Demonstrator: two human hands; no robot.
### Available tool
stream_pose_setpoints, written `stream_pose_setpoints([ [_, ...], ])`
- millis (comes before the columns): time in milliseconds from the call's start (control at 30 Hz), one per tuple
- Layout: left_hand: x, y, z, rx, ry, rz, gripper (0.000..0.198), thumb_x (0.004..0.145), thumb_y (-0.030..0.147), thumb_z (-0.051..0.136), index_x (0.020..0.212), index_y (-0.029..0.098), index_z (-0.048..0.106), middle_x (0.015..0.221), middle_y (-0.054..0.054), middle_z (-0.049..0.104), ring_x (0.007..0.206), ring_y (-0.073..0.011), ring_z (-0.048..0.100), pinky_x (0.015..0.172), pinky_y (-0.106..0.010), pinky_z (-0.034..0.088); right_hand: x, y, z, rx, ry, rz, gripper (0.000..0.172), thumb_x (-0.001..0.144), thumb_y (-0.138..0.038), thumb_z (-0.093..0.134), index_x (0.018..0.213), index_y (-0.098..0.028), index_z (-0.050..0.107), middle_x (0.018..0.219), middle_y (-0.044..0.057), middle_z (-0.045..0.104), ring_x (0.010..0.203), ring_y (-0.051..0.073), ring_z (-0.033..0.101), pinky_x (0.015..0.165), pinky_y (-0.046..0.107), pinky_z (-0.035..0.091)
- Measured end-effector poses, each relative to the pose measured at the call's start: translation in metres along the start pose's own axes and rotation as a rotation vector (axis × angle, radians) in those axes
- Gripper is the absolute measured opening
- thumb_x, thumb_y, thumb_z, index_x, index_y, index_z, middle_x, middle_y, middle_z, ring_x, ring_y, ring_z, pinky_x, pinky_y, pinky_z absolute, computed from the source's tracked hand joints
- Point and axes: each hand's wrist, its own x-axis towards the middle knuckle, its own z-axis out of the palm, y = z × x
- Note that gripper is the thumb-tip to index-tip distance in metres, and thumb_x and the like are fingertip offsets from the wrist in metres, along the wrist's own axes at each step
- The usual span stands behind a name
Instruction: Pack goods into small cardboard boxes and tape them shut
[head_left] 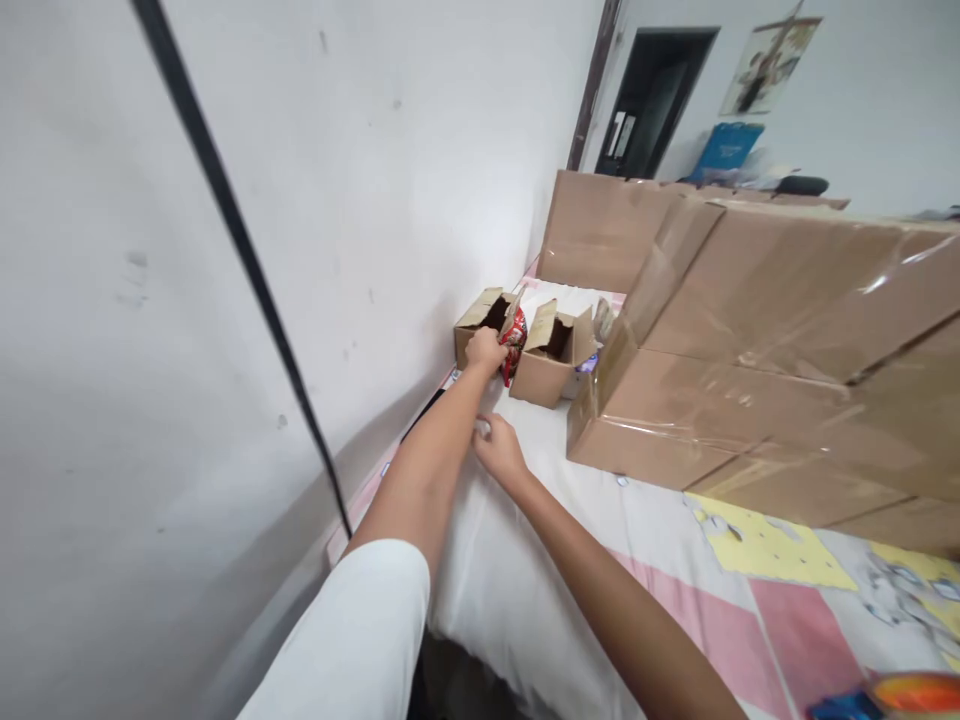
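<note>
My left hand (485, 350) reaches far forward and grips a red packet (514, 343) that sticks up between two small open cardboard boxes. One small box (478, 318) stands against the white wall, the other (551, 358) just to its right. My right hand (498, 447) rests lower on the white sheet (510, 580), fingers closed around something small and pale that I cannot make out.
Large taped cardboard cartons (772, 340) fill the right side, another carton (600, 230) stands behind the small boxes. A white wall with a black cable (240, 250) runs along the left. A pink and yellow patterned cloth (772, 590) covers the near right. A dark doorway (656, 100) lies far back.
</note>
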Motion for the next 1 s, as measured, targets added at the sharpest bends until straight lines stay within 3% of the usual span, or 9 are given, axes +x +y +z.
stream_pose_setpoints([
  [67, -0.015, -0.004, -0.017, 0.009, 0.052, 0.02, 0.023, 0.086, 0.037, 0.063, 0.099, 0.019, 0.07, 0.109, -0.012, 0.069, 0.102, -0.0271, 0.066, 0.082, -0.034, 0.047, -0.042, 0.007, -0.018, 0.121, 0.051, -0.1, 0.025, 0.084, -0.024, 0.054, 0.106, -0.023, 0.066, 0.109, 0.008, 0.072, 0.081, 0.023, 0.069, 0.086, 0.042, 0.056],
  [167, -0.057, -0.008, -0.055, 0.034, 0.156, 0.062, 0.018, 0.09, 0.034, 0.058, 0.096, 0.02, 0.068, 0.109, -0.009, 0.066, 0.102, -0.0251, 0.064, 0.083, -0.033, 0.045, -0.108, 0.019, -0.068, 0.166, 0.075, -0.119, 0.019, 0.088, -0.034, 0.054, 0.099, -0.025, 0.067, 0.097, 0.006, 0.072, 0.076, 0.023, 0.068, 0.065, 0.037, 0.056],
  [333, -0.155, -0.007, -0.131, -0.083, 0.487, 0.172, 0.018, 0.086, 0.026, 0.06, 0.07, 0.02, 0.055, 0.085, -0.004, 0.058, 0.077, -0.0179, 0.06, 0.069, -0.029, 0.044, -0.212, 0.049, -0.15, 0.055, 0.137, -0.051, 0.02, 0.091, -0.043, 0.054, 0.097, -0.03, 0.069, 0.091, 0.004, 0.073, 0.072, 0.024, 0.067, 0.064, 0.041, 0.057],
  [400, -0.19, -0.001, -0.157, -0.168, 0.472, 0.298, 0.019, 0.082, 0.023, 0.063, 0.066, 0.019, 0.052, 0.079, -0.001, 0.054, 0.068, -0.0145, 0.056, 0.062, -0.027, 0.043, -0.241, 0.063, -0.169, 0.044, 0.206, -0.021, 0.021, 0.091, -0.045, 0.055, 0.1, -0.031, 0.069, 0.095, 0.005, 0.073, 0.075, 0.025, 0.069, 0.068, 0.043, 0.059],
  [467, -0.218, 0.011, -0.174, -0.221, 0.34, 0.442, 0.015, 0.08, 0.021, 0.063, 0.067, 0.019, 0.054, 0.077, 0.0, 0.054, 0.068, -0.0136, 0.055, 0.058, -0.024, 0.042, -0.258, 0.076, -0.182, 0.077, 0.274, -0.011, 0.028, 0.088, -0.047, 0.061, 0.11, -0.031, 0.067, 0.11, 0.007, 0.072, 0.088, 0.027, 0.07, 0.077, 0.047, 0.06],
  [600, -0.262, 0.039, -0.174, -0.186, 0.016, 0.672, 0.01, 0.082, 0.019, 0.061, 0.073, 0.02, 0.059, 0.076, 0.0, 0.053, 0.066, -0.013, 0.054, 0.054, -0.023, 0.041, -0.266, 0.087, -0.197, 0.232, 0.206, -0.087, 0.087, 0.076, -0.049, 0.078, 0.15, -0.031, 0.038, 0.153, 0.012, 0.047, 0.134, 0.034, 0.053, 0.104, 0.055, 0.051],
  [667, -0.282, 0.046, -0.168, -0.132, -0.081, 0.708, 0.013, 0.085, 0.02, 0.059, 0.072, 0.021, 0.057, 0.075, 0.0, 0.051, 0.065, -0.013, 0.052, 0.053, -0.024, 0.041, -0.269, 0.088, -0.2, 0.311, 0.104, -0.101, 0.099, 0.075, -0.05, 0.08, 0.157, -0.033, 0.026, 0.157, 0.012, 0.041, 0.142, 0.033, 0.045, 0.11, 0.057, 0.045],
  [867, -0.329, 0.052, -0.15, -0.169, -0.228, 0.756, 0.011, 0.083, 0.016, 0.054, 0.078, 0.021, 0.062, 0.081, -0.002, 0.058, 0.071, -0.0143, 0.056, 0.057, -0.024, 0.045, -0.301, 0.075, -0.192, 0.407, -0.136, -0.029, 0.095, 0.072, -0.051, 0.083, 0.153, -0.029, 0.038, 0.156, 0.014, 0.042, 0.133, 0.033, 0.055, 0.106, 0.053, 0.051],
  [1000, -0.345, 0.064, -0.112, -0.277, -0.307, 0.751, 0.01, 0.084, 0.015, 0.055, 0.075, 0.02, 0.059, 0.08, -0.002, 0.055, 0.071, -0.0134, 0.054, 0.057, -0.023, 0.042, -0.326, 0.061, -0.191, 0.445, -0.203, -0.097, 0.088, 0.072, -0.043, 0.085, 0.149, -0.027, 0.046, 0.153, 0.011, 0.048, 0.135, 0.033, 0.053, 0.109, 0.049, 0.05],
])
